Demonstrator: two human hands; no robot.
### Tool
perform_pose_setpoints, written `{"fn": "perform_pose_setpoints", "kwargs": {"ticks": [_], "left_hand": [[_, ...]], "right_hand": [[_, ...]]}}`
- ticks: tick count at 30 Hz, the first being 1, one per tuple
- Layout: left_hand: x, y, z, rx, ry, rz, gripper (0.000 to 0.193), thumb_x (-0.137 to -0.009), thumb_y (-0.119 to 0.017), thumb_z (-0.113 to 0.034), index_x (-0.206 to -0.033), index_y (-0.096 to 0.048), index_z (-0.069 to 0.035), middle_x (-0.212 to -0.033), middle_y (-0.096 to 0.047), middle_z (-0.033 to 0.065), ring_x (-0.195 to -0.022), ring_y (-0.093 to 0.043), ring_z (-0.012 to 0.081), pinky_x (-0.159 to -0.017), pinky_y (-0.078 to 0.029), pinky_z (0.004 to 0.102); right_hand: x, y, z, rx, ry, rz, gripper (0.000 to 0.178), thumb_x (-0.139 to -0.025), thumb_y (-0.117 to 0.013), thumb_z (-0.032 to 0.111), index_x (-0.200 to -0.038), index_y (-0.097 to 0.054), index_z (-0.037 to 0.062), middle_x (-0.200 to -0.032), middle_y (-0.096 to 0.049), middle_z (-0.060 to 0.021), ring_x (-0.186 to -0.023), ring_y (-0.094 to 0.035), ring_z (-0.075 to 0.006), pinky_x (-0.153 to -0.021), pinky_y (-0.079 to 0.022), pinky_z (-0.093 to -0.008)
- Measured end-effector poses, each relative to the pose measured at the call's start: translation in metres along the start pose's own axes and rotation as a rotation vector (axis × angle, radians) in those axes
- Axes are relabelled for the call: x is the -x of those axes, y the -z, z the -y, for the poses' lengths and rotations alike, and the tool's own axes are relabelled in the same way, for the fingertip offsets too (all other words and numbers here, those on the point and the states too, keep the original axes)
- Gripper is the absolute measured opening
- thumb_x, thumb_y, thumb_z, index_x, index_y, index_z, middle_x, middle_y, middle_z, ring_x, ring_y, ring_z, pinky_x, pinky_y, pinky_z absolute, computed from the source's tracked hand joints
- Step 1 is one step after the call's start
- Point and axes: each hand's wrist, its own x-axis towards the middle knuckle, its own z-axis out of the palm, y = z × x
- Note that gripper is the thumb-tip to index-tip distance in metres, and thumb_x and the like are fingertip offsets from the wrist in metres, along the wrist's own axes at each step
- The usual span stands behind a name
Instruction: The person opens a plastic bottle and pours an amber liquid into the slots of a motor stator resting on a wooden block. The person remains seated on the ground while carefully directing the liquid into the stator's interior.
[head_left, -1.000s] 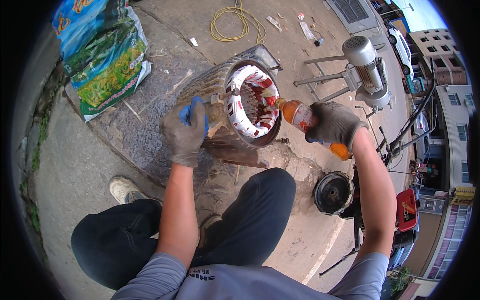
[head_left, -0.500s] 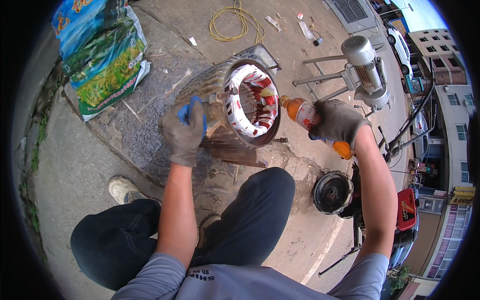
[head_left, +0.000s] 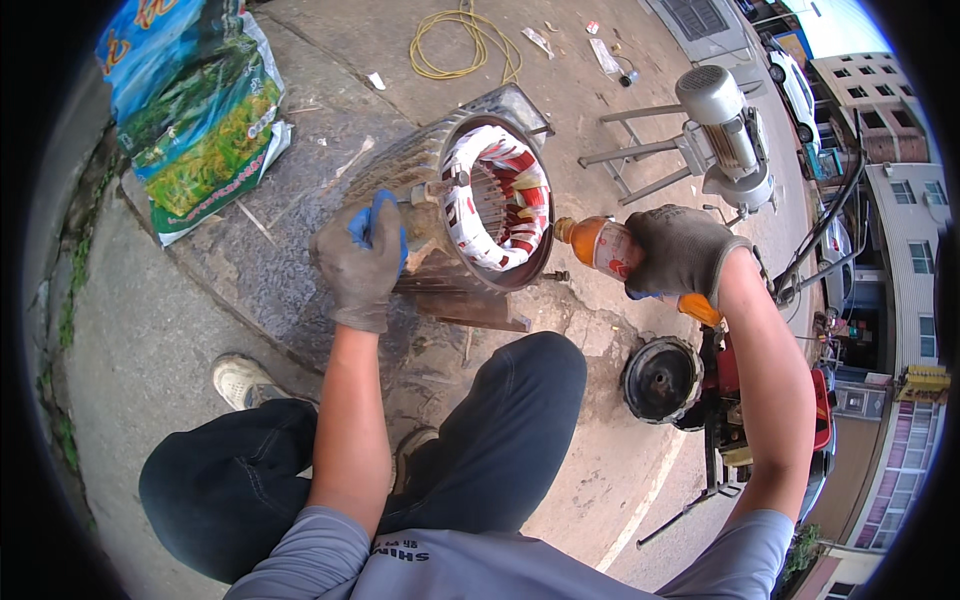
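An electric motor housing (head_left: 432, 262) with a finned shell lies on the ground in front of me. Inside its round open end is a ring of windings (head_left: 466, 225) wrapped in white and red tape. My right hand (head_left: 682, 258), in a grey glove, grips a clear plastic bottle (head_left: 612, 248) of amber liquid. The bottle lies almost level, its neck pointing at the windings and just right of the housing's rim. My left hand (head_left: 362, 262), in a grey glove with blue fingertips, is closed beside the housing's left side; whatever it may hold is hidden.
A colourful woven sack (head_left: 205, 130) lies at the far left. Behind are a coiled yellow cable (head_left: 425, 60) and bits of litter. To the right stand a grey motor-driven machine (head_left: 725, 130) on metal legs and a black wheel (head_left: 662, 381). My knee (head_left: 535, 390) is close to the housing.
The right hand has dipped slightly, and the bottle now lies a little nearer level. The left hand stays beside the housing. The whole view has shifted slightly.
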Motion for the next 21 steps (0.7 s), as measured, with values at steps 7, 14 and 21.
{"fn": "perform_pose_setpoints", "kwargs": {"ticks": [7, 14, 21], "left_hand": [[0.0, -0.002, 0.004, -0.033, -0.03, 0.001, 0.035, -0.097, -0.075, -0.02, -0.07, -0.067, -0.001, -0.057, -0.054, 0.0139, -0.047, -0.049, 0.0244, -0.05, -0.041, 0.0394], [0.0, -0.004, 0.004, -0.057, -0.048, -0.007, 0.034, -0.097, -0.076, -0.021, -0.07, -0.067, -0.001, -0.057, -0.054, 0.0138, -0.047, -0.049, 0.0254, -0.05, -0.041, 0.0395], [0.0, -0.003, 0.002, -0.048, 0.004, 0.02, 0.035, -0.097, -0.075, -0.021, -0.07, -0.067, 0.0, -0.057, -0.054, 0.0116, -0.048, -0.049, 0.0201, -0.051, -0.041, 0.0386]], "right_hand": [[-0.006, 0.001, -0.006, 0.063, -0.025, -0.096, 0.047, -0.074, -0.079, 0.03, -0.115, -0.079, 0.007, -0.093, -0.08, -0.0168, -0.095, -0.078, -0.0343, -0.087, -0.062, -0.0429], [0.0, 0.007, 0.0, 0.091, -0.024, -0.001, 0.048, -0.073, -0.078, 0.029, -0.114, -0.078, 0.0048, -0.088, -0.079, -0.0165, -0.092, -0.078, -0.0331, -0.083, -0.062, -0.0434], [0.014, 0.009, 0.007, 0.059, 0.009, 0.105, 0.051, -0.073, -0.079, 0.034, -0.117, -0.075, 0.008, -0.092, -0.079, -0.0154, -0.092, -0.079, -0.0331, -0.084, -0.062, -0.0431]]}}
